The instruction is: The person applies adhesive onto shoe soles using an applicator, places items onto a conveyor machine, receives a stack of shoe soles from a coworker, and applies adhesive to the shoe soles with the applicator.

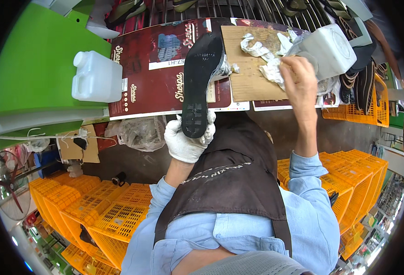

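My left hand (188, 138), in a white glove, grips the heel end of a black shoe sole (198, 75) with a grid pattern at its heel. The sole stretches away from me over the work surface, its toe end farthest off. Beside its middle shows a crumpled greyish-white bit (224, 69), partly hidden by the sole. My bare right hand (299, 79) is raised at the right with its fingers curled in. Whatever they may hold is hidden. Close by it lie crumpled white wipes (271, 68) and a white plastic jug (330, 49).
Dark red printed cardboard (151, 91) and a brown cardboard sheet (247, 87) cover the surface. A translucent white jug (99, 78) stands left, by a green machine (41, 59). Yellow crates (119, 211) are stacked on both sides of me. Metal rollers (238, 9) run behind.
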`<act>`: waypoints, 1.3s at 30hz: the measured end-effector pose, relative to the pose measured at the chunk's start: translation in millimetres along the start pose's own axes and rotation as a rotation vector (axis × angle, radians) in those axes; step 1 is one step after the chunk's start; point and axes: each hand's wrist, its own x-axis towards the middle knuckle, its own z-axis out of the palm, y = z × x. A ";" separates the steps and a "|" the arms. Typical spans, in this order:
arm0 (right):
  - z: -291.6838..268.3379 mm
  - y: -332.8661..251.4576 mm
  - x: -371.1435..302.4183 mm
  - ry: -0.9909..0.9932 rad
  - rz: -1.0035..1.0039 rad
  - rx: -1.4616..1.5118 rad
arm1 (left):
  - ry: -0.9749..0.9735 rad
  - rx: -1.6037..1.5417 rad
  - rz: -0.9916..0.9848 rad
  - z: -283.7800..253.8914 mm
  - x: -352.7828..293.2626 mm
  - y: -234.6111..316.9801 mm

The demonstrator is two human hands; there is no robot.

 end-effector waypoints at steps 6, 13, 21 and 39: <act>-17.8 51.7 -17.4 -0.064 0.134 -0.403 | 0.001 -0.048 -0.074 -25.5 7.2 -5.8; -13.9 64.0 -12.2 -0.181 0.141 -0.393 | 0.111 0.061 -0.042 -30.9 7.4 -8.8; -26.5 79.1 -6.7 -0.027 0.201 -0.237 | -0.057 -0.104 -0.094 -41.2 8.3 -3.2; -11.8 88.8 -25.2 0.036 0.441 0.090 | -0.005 -0.058 -0.082 -35.9 8.3 -3.7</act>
